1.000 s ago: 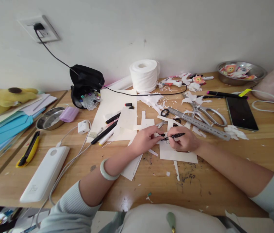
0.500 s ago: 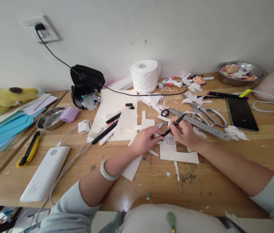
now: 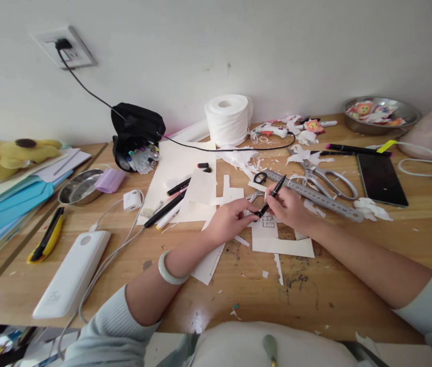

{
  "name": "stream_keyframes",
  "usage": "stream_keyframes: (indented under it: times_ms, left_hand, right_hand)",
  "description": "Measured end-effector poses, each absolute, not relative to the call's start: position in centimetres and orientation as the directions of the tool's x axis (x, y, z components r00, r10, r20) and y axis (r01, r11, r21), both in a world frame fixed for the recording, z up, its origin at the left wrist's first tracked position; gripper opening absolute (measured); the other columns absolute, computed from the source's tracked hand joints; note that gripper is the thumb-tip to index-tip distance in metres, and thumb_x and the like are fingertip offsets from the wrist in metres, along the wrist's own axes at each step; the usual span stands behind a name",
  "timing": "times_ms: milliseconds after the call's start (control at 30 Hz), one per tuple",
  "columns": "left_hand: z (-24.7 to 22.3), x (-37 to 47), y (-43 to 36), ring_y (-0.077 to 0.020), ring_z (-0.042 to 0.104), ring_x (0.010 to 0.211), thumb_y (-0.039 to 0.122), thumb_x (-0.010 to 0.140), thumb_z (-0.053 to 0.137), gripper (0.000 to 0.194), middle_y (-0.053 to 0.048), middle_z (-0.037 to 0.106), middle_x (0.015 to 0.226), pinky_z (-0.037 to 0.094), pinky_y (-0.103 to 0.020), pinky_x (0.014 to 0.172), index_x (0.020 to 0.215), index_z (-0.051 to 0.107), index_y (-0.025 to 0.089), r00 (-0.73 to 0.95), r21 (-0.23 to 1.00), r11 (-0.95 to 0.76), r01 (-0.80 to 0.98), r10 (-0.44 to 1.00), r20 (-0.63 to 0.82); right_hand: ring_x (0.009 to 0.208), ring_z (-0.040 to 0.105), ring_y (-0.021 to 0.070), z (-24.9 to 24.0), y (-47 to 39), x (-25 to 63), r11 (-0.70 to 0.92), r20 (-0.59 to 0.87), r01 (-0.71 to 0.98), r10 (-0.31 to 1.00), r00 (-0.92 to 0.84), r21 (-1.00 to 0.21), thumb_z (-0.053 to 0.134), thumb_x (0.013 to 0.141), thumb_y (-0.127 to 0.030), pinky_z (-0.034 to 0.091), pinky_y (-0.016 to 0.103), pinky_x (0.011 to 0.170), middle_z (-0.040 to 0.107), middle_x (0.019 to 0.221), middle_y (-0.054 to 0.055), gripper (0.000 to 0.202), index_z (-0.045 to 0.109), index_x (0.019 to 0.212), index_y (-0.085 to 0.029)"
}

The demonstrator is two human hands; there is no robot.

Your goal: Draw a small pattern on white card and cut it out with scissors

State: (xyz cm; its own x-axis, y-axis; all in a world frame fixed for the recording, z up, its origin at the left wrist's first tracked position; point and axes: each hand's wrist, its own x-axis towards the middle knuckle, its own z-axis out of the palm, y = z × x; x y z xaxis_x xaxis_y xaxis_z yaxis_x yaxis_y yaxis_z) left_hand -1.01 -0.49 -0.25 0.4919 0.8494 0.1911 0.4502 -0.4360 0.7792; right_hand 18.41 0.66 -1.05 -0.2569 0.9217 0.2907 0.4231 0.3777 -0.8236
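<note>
My right hand (image 3: pixel 285 206) grips a black pen (image 3: pixel 278 186), its upper end tilted up and to the right. The pen's lower end is down by the fingertips of my left hand (image 3: pixel 235 219). Those left fingers are pinched together on something small and dark that I cannot make out. Just below the hands lies a cut white paper piece (image 3: pixel 282 246) with a small black grid-like drawing (image 3: pixel 268 221) on it. Behind my right hand a steel ruler (image 3: pixel 325 200) lies slanted, and small scissors (image 3: pixel 254 195) are partly hidden beside my left fingers.
Large scissors (image 3: pixel 328 181) and a phone (image 3: pixel 382 179) lie to the right. A paper roll (image 3: pixel 227 120) and an open black pencil case (image 3: pixel 137 120) stand at the back. On the left are a white power bank (image 3: pixel 71 274), a yellow cutter (image 3: pixel 50 237) and a metal bowl (image 3: pixel 80 187).
The pen in my right hand has tilted more upright, and its top end has shifted slightly left. My right fingers have moved a little left. My left hand is nearly unchanged.
</note>
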Motion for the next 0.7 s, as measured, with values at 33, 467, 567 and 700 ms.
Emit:
stream_keyframes:
  times_ms: [33, 467, 567, 700]
  left_hand:
    - [-0.3, -1.0, -0.5, -0.0081, 0.047, 0.057, 0.033, 0.080, 0.060, 0.018, 0.000, 0.062, 0.079, 0.042, -0.021, 0.057, 0.088, 0.064, 0.018, 0.493, 0.778, -0.435, 0.453, 0.850, 0.188]
    - [0.0, -0.8, -0.5, -0.0078, 0.046, 0.055, 0.030, 0.079, 0.061, 0.014, 0.001, 0.062, 0.076, 0.040, -0.020, 0.056, 0.085, 0.064, 0.018, 0.494, 0.785, -0.427, 0.448, 0.851, 0.181]
    - [0.1, -0.8, -0.5, -0.0078, 0.046, 0.055, 0.030, 0.079, 0.061, 0.014, 0.001, 0.062, 0.076, 0.040, -0.021, 0.056, 0.085, 0.064, 0.018, 0.495, 0.785, -0.426, 0.449, 0.850, 0.178]
    - [0.2, -0.8, -0.6, -0.0078, 0.046, 0.055, 0.030, 0.079, 0.060, 0.014, 0.001, 0.062, 0.076, 0.040, -0.020, 0.055, 0.085, 0.064, 0.018, 0.492, 0.779, -0.426, 0.461, 0.853, 0.175]
  right_hand:
    - [0.045, 0.053, 0.0131, -1.0, 0.7, 18.4, 0.371, 0.288, 0.414, 0.925, -0.249, -0.831, 0.048, 0.083, -0.027, 0.038, 0.024, 0.044, 0.049, 0.053, -0.004, 0.007, 0.047, 0.080, -0.021]
    - [0.045, 0.054, 0.0131, -2.0, 2.4, 18.1, 0.108, 0.024, 0.312, 0.965, -0.262, -0.944, 0.046, 0.086, -0.037, 0.043, 0.024, 0.045, 0.052, 0.054, -0.005, 0.015, 0.046, 0.082, -0.023]
    - [0.045, 0.054, 0.0130, -1.8, 2.5, 17.9, 0.098, 0.012, 0.315, 0.965, -0.264, -0.944, 0.046, 0.086, -0.038, 0.042, 0.024, 0.044, 0.052, 0.053, -0.005, 0.017, 0.045, 0.080, -0.022]
    - [0.043, 0.052, 0.0129, -1.5, 2.3, 17.8, 0.133, 0.055, 0.328, 0.970, -0.238, -0.935, 0.047, 0.085, -0.038, 0.039, 0.024, 0.042, 0.050, 0.050, -0.005, 0.019, 0.044, 0.077, -0.022]
